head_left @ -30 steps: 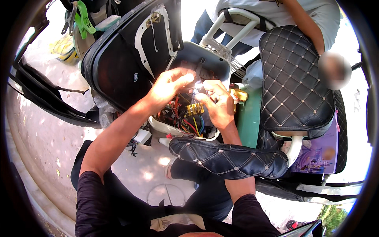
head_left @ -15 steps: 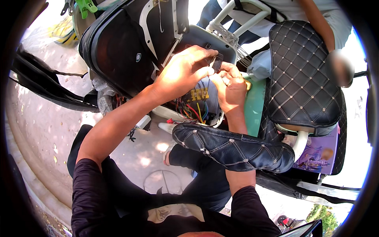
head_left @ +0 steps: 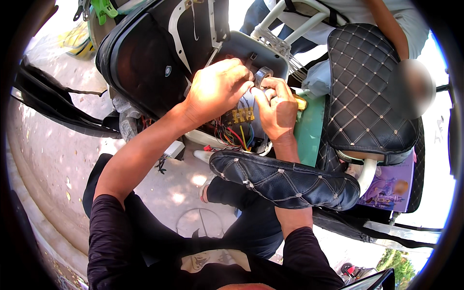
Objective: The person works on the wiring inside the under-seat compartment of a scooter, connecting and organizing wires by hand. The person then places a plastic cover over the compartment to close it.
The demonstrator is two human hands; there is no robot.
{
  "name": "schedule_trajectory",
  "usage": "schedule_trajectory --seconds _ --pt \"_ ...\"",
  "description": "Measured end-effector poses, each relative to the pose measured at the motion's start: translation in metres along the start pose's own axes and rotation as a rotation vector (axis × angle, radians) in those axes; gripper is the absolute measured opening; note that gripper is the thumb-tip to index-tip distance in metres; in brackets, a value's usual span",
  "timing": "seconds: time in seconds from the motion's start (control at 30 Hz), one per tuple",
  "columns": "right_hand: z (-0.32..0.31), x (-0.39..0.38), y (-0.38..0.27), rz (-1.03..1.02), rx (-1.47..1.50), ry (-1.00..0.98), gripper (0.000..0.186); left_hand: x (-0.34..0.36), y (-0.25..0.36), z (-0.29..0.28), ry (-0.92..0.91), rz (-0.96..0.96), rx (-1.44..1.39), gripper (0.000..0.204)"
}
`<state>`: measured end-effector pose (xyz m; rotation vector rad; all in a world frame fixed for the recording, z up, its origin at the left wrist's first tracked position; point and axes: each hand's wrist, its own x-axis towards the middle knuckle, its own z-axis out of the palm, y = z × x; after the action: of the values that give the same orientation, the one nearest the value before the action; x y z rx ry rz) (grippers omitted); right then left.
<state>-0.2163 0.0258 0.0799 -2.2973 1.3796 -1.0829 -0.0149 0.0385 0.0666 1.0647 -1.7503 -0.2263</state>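
My right hand point(head_left: 279, 107) is closed, fingers curled round a small roll of tape point(head_left: 262, 75) with a shiny ring face. Close to its left, my left hand point(head_left: 220, 87) is pinched, fingertips near the roll; what they grip is too small to make out. Both hands are over an open grey compartment point(head_left: 236, 42) of a scooter. Below them show a ribbed grey metal box point(head_left: 260, 124), a yellow terminal block point(head_left: 243, 115) and several coloured wires point(head_left: 238, 137), partly hidden by my hands.
The raised black seat lid point(head_left: 137, 67) stands at left. A quilted black seat point(head_left: 369, 92) lies at right, beside a green panel point(head_left: 310, 133) with a yellow object point(head_left: 302, 103). A padded black bar point(head_left: 285, 179) crosses over my right forearm. Another person's arm point(head_left: 390, 26) is at far right.
The tape roll has turned to show its ring face. My left fingers have come off its top and moved slightly left and down; my right hand still holds it.
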Motion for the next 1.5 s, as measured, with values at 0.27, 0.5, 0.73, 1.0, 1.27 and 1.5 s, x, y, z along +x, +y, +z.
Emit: schedule_trajectory --seconds 0.27,0.5,0.73,1.0,1.27,1.5 --pt "0.001 -0.001 0.002 0.002 0.010 0.023 0.027 0.000 -0.023 0.013 0.017 -0.209 -0.471 0.019" --pt "0.001 0.000 0.000 -0.012 0.003 0.032 0.027 0.001 -0.022 0.011 0.034 -0.187 -0.500 0.017" --pt "0.001 -0.001 -0.002 -0.039 -0.009 0.022 0.026 0.003 -0.014 0.009 0.010 -0.160 -0.441 0.010" --pt "-0.002 0.000 -0.003 -0.198 -0.123 -0.007 0.026 0.007 0.003 0.007 0.136 -0.005 -0.006 0.018" --pt "-0.001 -0.001 -0.006 -0.121 -0.049 -0.027 0.029 0.015 0.004 0.007 0.064 -0.023 0.005 0.015" --pt "-0.003 -0.001 -0.011 0.051 -0.090 -0.103 0.029 0.011 -0.012 0.000 -0.239 -0.313 -0.512 0.012"
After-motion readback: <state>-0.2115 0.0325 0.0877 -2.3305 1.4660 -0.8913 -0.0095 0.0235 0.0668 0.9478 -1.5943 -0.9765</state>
